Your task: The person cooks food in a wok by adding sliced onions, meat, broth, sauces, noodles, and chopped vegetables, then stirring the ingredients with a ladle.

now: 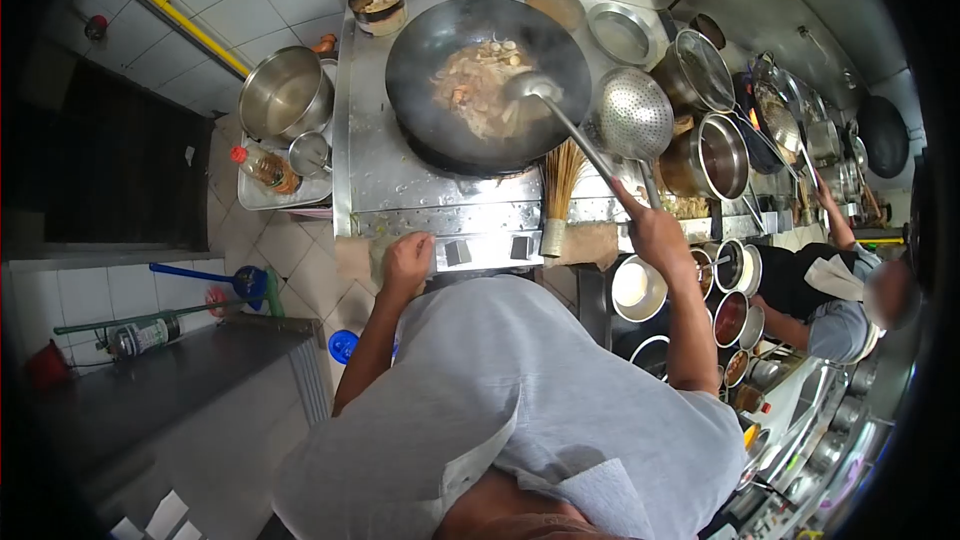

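Note:
My right hand point(657, 238) is closed round the long handle of a ladle point(572, 132). The ladle's bowl rests inside a dark wok point(410, 80) on the stove, at the right side of a pile of sliced, pale and brownish food point(478, 80). Curled at the stove's front edge, beside a brownish cloth, is my left hand point(408, 260); whatever its fingers might hold is hidden. Between my hands a bamboo wok brush point(560, 185) stands against the front edge. A perforated strainer point(634, 112) lies right of the wok, its handle pointing towards my right hand.
Steel pots point(705, 155) crowd the right side, with bowls of ingredients point(640, 288) below them. Another person point(840, 290) works there. To the left are a large pot point(287, 95) and a red-capped bottle point(265, 170) on a tray. A container point(380, 10) sits behind the wok.

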Motion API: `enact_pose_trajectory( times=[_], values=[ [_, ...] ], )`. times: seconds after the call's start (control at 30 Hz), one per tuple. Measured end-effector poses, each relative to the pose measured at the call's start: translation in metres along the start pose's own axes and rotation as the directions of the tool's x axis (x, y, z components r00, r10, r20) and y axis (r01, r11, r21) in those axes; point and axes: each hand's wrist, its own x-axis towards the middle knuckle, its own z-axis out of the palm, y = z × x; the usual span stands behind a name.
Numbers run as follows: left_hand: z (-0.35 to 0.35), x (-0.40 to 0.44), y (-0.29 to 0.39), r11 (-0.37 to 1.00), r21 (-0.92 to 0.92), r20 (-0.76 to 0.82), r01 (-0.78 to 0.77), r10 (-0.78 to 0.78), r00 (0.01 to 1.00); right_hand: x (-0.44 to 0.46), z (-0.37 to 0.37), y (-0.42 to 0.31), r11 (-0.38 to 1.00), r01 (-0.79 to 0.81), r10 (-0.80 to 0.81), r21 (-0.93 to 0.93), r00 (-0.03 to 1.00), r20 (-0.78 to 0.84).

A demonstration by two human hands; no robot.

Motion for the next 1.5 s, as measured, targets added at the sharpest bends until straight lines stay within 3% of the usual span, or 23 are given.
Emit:
enact_pose_trajectory(
  times=[0.27,0.37,0.47,0.6,0.73,0.8,0.83,0.87,0.97,1.07,1.1,1.13,1.17,1.2,1.27,1.4,1.5],
  values=[
    [-0.016,-0.006,0.009,0.999,0.007,-0.012,0.051,-0.051,0.999,0.043,0.05,-0.023,0.927,0.014,0.027,0.374,0.994,-0.106],
    [-0.011,-0.012,0.007,0.999,-0.003,-0.019,0.05,-0.05,0.999,0.06,0.056,-0.034,0.923,-0.006,0.039,0.386,0.996,-0.078],
    [-0.009,-0.015,-0.004,1.0,-0.014,-0.056,0.015,-0.016,0.998,0.056,0.052,-0.054,0.883,0.092,0.002,0.461,0.98,-0.199],
    [-0.005,-0.014,-0.005,1.0,-0.016,-0.02,0.006,-0.006,1.0,0.062,0.048,-0.071,0.956,0.012,0.005,0.292,0.998,-0.056],
    [0.001,-0.009,-0.007,1.0,-0.006,0.011,-0.011,0.011,1.0,0.069,0.037,-0.076,0.895,0.099,-0.046,0.435,0.99,-0.13],
    [-0.001,-0.005,-0.005,0.999,-0.04,0.024,0.017,-0.016,1.0,0.057,0.033,-0.089,0.932,0.026,-0.008,0.361,0.999,-0.049],
    [-0.001,-0.004,-0.003,0.999,-0.043,0.031,0.012,-0.011,0.999,0.051,0.023,-0.097,0.945,-0.058,0.033,0.321,0.996,0.082],
    [-0.001,-0.003,-0.002,0.999,-0.041,0.027,0.028,-0.027,0.999,0.048,0.029,-0.093,0.945,-0.066,0.042,0.32,0.996,0.083],
    [-0.005,-0.002,0.002,0.999,-0.019,0.027,0.027,-0.026,0.999,0.04,0.043,-0.068,0.828,0.084,-0.084,0.554,0.996,-0.026],
    [-0.008,0.0,0.001,1.0,0.002,0.002,0.006,-0.006,1.0,0.017,0.034,-0.055,0.842,0.039,-0.003,0.538,0.998,-0.066],
    [-0.008,-0.002,-0.001,1.0,0.003,-0.017,0.013,-0.013,1.0,0.008,0.027,-0.052,0.871,-0.039,0.061,0.489,0.998,-0.029],
    [-0.009,-0.004,-0.002,1.0,0.004,-0.023,0.02,-0.02,1.0,0.0,0.024,-0.041,0.899,-0.003,0.04,0.439,0.996,-0.076],
    [-0.01,-0.006,-0.003,1.0,-0.019,-0.025,0.011,-0.012,1.0,-0.008,0.006,-0.031,0.959,-0.111,0.11,0.259,0.994,0.018],
    [-0.012,-0.008,-0.005,0.999,-0.041,-0.023,0.0,-0.001,1.0,-0.011,0.003,-0.014,0.991,-0.118,0.12,0.058,0.992,-0.035],
    [-0.011,-0.01,-0.014,1.0,0.006,-0.014,-0.016,0.016,1.0,-0.019,-0.03,0.005,0.973,-0.161,0.156,-0.168,0.987,-0.045],
    [-0.01,-0.012,-0.012,0.996,0.047,-0.008,-0.072,0.072,0.997,-0.01,-0.044,0.053,0.911,0.022,-0.111,-0.412,0.974,-0.195],
    [-0.011,-0.01,-0.005,0.999,0.034,0.027,-0.018,0.017,0.999,0.019,-0.022,0.073,0.884,0.073,-0.176,-0.461,0.967,-0.185]
  ],
)
